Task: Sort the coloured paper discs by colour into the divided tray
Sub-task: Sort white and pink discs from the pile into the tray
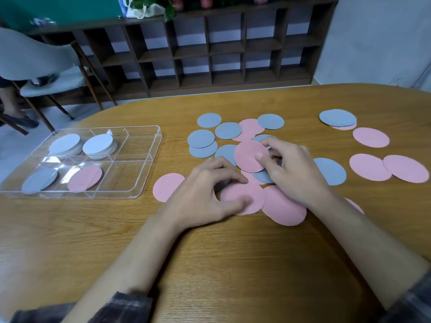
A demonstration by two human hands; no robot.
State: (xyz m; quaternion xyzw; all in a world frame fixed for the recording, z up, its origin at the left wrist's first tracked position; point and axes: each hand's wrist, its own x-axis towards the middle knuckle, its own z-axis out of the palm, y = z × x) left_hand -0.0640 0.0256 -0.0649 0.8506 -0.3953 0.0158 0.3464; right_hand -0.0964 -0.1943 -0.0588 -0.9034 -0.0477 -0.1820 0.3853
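Observation:
Several pink and grey-blue paper discs lie scattered on the wooden table [210, 252]. My right hand [293, 169] pinches a pink disc [248, 155], lifted and tilted above the pile. My left hand [205, 192] rests on another pink disc [242, 199], fingers curled around its edge. The clear divided tray [149, 164] sits to the left. It holds two stacks of white discs [99, 144] in the far compartments, grey-blue discs [39, 180] at the near left and pink discs [85, 178] beside them.
More discs lie to the right: a grey-blue pair [338, 117] and pink discs [370, 137] near the table's far right. A chair [35, 66] stands beyond the table at the left, and a dark wooden shelf [210, 47] lines the wall.

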